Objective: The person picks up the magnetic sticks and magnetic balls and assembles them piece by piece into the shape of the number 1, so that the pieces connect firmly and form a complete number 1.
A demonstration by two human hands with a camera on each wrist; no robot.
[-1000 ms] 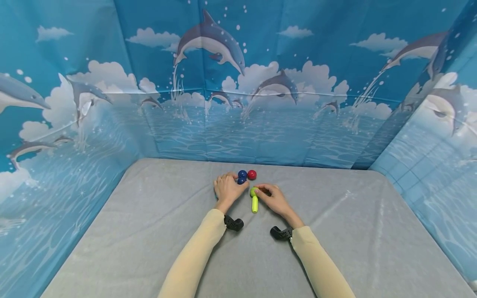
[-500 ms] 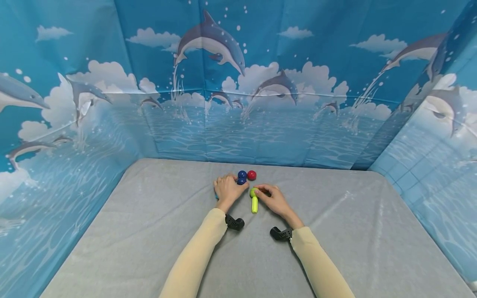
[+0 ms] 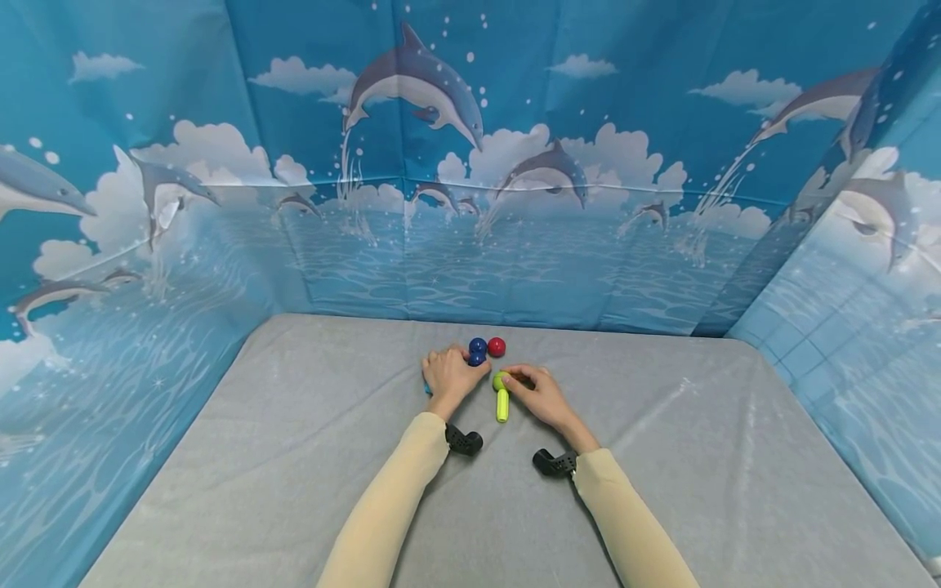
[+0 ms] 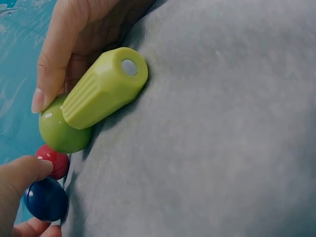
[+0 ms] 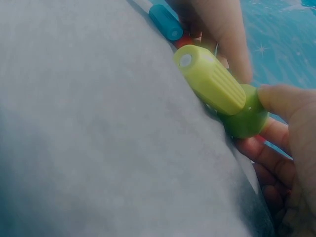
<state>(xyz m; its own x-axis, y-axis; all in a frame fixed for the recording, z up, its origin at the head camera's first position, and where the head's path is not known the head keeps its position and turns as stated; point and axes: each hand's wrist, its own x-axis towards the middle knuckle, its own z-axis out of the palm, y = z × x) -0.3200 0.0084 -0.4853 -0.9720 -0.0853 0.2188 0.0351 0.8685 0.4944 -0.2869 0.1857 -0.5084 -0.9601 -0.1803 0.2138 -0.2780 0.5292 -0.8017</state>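
On the left, the dolphin-printed curtain [image 3: 132, 392] hangs alongside the grey cloth-covered table [image 3: 243, 474] and continues across the far side to the right. A cream left sleeve [image 3: 390, 498] reaches in from the near edge. Farther in, a teal rod [image 3: 427, 389] shows at the left side of the left hand [image 3: 450, 377]; the right wrist view shows it lying on the cloth, with a small red part [image 5: 183, 42] by its end, mostly hidden. I cannot tell whether the hand touches the rod. The left hand's thumb and fingers pinch the near blue ball [image 3: 476, 359] from both sides. A black wrist mount [image 3: 465, 442] is strapped behind that hand. The far blue ball [image 3: 478, 345] sits directly beyond the near one, and the red ball [image 3: 497, 347] is just to its right.

Right of and nearer than these is the green ball [image 3: 501, 381], with a ribbed lime rod [image 3: 502, 406] joined to its near side and pointing toward the person; a grey disc [image 4: 129, 67] is set in the rod's free end. The right hand [image 3: 540, 394] pinches the green ball between thumb and fingertips, from the right. Nearer, a second black mount [image 3: 555, 463] sits at the cuff of the right sleeve [image 3: 632, 523].
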